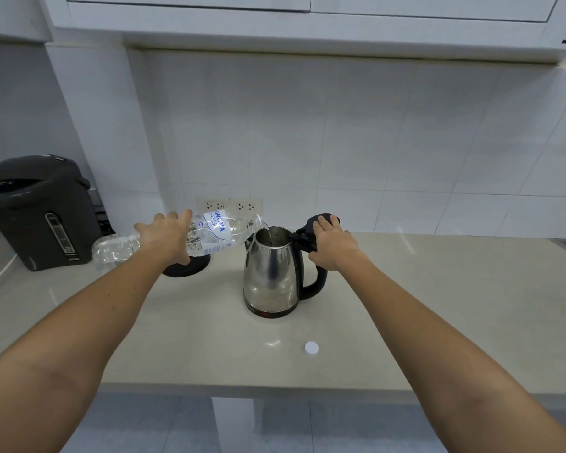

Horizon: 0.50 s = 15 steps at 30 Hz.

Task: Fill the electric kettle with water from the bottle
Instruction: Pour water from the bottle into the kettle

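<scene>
While water runs, left hand point(167, 235) wraps thin, crushable bottle point(190, 238) mid-body; right hand point(332, 245) grips steel kettle point(272, 273) handle, lid held back.

Both bare forearms reach forward over the tabletop point(438, 289). The left hand point(167, 235), left of the kettle point(272, 276), wraps a tilted bottle point(209, 235) from above, fingers curled over it. The right hand point(332, 245) closes around the kettle's handle, fingertips point(321, 220) resting on the raised lid.
</scene>
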Motion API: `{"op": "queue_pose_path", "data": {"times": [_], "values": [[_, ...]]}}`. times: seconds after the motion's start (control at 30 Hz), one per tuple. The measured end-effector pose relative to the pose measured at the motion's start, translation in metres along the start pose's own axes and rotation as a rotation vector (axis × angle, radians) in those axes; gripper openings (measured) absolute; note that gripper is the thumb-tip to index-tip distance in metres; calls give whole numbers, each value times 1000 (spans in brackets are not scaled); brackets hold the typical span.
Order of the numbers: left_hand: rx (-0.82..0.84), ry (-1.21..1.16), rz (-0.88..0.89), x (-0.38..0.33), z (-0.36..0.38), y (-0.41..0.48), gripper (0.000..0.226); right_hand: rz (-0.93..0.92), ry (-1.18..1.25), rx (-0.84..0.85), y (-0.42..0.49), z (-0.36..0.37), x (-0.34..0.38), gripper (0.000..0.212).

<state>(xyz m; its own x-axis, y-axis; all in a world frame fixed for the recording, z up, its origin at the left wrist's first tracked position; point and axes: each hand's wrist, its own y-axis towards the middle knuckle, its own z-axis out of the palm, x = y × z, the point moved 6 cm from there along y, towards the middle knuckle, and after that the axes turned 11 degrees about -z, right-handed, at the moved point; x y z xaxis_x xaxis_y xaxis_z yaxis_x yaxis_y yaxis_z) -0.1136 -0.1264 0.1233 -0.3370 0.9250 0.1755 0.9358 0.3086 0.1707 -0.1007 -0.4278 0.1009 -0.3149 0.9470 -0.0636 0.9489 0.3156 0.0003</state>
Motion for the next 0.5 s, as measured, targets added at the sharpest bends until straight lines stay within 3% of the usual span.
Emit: {"op": "queue_pose_path", "data": {"times": [0.5], "values": [[-9, -7, 1, 2, -9, 1, 75, 4, 18, 0, -1, 0, 1, 75]]}}
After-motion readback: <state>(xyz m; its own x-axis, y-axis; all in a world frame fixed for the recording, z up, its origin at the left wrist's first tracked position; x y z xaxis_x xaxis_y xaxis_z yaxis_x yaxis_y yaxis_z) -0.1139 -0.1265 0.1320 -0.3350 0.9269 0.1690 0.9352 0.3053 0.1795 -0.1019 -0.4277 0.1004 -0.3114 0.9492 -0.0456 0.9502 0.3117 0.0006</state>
